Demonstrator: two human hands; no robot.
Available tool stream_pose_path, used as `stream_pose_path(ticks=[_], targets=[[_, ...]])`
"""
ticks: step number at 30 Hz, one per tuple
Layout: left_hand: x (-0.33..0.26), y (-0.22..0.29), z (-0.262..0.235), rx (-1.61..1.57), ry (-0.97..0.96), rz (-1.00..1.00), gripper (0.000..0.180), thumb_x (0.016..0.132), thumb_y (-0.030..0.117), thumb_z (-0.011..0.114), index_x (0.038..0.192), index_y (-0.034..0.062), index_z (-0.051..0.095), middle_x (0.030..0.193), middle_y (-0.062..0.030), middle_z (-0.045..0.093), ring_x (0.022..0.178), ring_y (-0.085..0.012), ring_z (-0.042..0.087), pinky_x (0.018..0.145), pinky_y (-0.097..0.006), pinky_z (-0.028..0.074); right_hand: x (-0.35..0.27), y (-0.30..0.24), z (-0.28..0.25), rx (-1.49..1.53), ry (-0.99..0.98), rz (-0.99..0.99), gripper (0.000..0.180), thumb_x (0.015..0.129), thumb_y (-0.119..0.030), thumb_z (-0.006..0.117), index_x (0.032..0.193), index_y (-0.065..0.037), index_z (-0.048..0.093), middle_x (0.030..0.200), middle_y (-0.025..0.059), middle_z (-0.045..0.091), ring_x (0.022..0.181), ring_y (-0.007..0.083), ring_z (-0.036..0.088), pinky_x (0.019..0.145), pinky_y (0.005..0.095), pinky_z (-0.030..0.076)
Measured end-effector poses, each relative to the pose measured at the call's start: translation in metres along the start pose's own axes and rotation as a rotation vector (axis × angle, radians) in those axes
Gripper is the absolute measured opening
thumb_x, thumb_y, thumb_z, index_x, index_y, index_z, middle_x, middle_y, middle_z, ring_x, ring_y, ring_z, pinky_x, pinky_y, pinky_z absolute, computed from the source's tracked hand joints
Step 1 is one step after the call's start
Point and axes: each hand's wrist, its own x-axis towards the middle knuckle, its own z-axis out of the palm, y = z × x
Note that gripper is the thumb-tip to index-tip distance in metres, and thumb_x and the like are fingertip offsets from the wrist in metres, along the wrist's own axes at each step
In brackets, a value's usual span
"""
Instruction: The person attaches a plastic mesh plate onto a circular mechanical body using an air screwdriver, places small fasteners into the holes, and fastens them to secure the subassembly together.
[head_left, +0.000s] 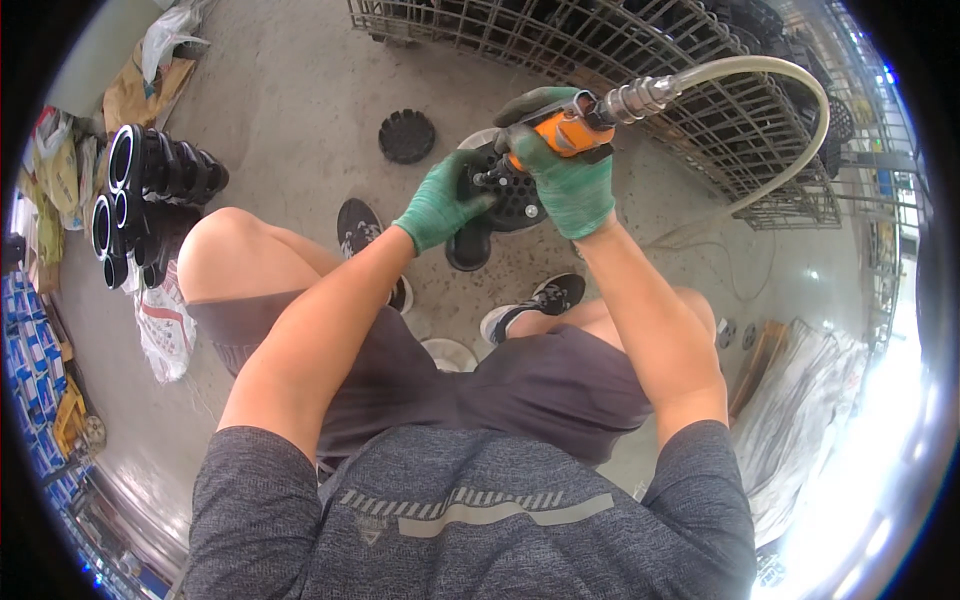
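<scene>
Dark grey short-sleeved shirt cloth covers the chest of the person I'm watching, closest of all, with bent knees below. Ahead of it, a flat black piece with a perforated round face and a rounded lobe rests over a round, pale-rimmed support, its lobe jutting past the near left edge. Both hands wear green gloves. The right hand is wrapped firmly around an orange-and-black air driver, whose nose points left over the piece. The left hand is half curled at the piece's left edge, beside that nose; whether it grips anything I cannot tell. A translucent hose loops right from the driver's silver metal coupling. On the grey concrete floor, beyond the support's left edge, lies a black toothed disc.
</scene>
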Motion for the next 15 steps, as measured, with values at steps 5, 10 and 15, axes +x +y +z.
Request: stream_pose_path(ticks=[5, 10, 15], targets=[[-0.001, 0.007, 0.005, -0.039, 0.001, -0.029, 0.062, 0.088, 0.008, 0.077, 0.141, 0.0051, 0.044, 0.131, -0.01, 0.058, 0.119, -0.0175, 0.055, 0.105, -0.036, 0.047, 0.003, 0.005, 0.004, -0.016, 0.004, 0.017, 0.022, 0.083, 0.004, 0.068, 0.105, 0.001, 0.065, 0.095, 0.0097, 0.071, 0.081, 0.0158, 0.07, 0.075, 0.0308, 0.06], [0.001, 0.001, 0.007, -0.103, 0.106, 0.022, 0.056, 0.08, 0.002, 0.077, 0.13, -0.0001, 0.053, 0.119, -0.0135, 0.065, 0.107, -0.0212, 0.062, 0.097, -0.036, 0.052, 0.004, 0.008, 0.018, -0.025, -0.06, -0.043, 0.023, 0.083, 0.003, 0.068, 0.105, -0.002, 0.064, 0.095, 0.0073, 0.072, 0.083, 0.0132, 0.068, 0.076, 0.0285, 0.059], [-0.003, 0.02, 0.009, -0.18, 0.083, 0.014, 0.057, 0.08, 0.002, 0.077, 0.131, 0.0004, 0.053, 0.126, -0.0128, 0.062, 0.11, -0.0208, 0.06, 0.099, -0.036, 0.05, 0.003, 0.011, 0.018, -0.029, -0.094, 0.057, 0.024, 0.082, 0.003, 0.068, 0.105, -0.003, 0.062, 0.093, 0.0059, 0.071, 0.083, 0.013, 0.068, 0.076, 0.0289, 0.059]])
